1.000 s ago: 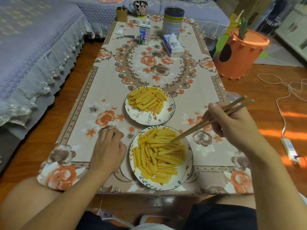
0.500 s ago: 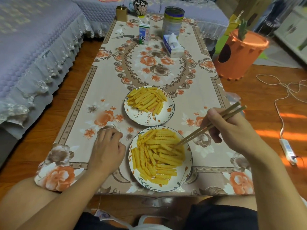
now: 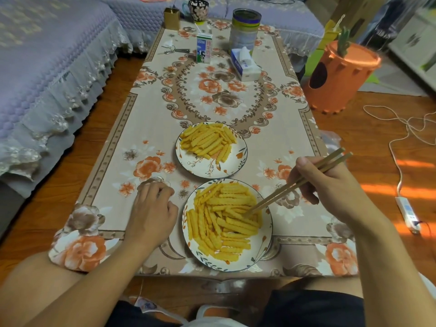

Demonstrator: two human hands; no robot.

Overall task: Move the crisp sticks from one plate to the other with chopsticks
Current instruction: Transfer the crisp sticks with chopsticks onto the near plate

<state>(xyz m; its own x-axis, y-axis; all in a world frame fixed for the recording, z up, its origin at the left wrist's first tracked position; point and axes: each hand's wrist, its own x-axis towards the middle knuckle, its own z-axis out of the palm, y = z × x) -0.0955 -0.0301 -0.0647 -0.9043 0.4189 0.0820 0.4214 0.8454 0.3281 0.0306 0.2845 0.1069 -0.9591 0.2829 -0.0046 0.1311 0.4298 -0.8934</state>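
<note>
1. Table [image 3: 151, 128] under floral cloth carries both plates in a line ahead of the person, so each transfer looks short.
2. Near plate [image 3: 266, 241]: the fuller heap of crisp sticks [image 3: 226, 220], long axes mostly left-right. Far plate [image 3: 238, 165]: a smaller heap, lying diagonally.
3. Left hand [image 3: 151, 210] rests knuckles-up, loosely curled, holding nothing.
4. Right hand [image 3: 330, 185] grips the chopsticks [image 3: 295, 184]; tips point down-left into the near heap. No stick visibly pinched.

Head-worn view, forward-down over near table [image 3: 151, 119]
</note>
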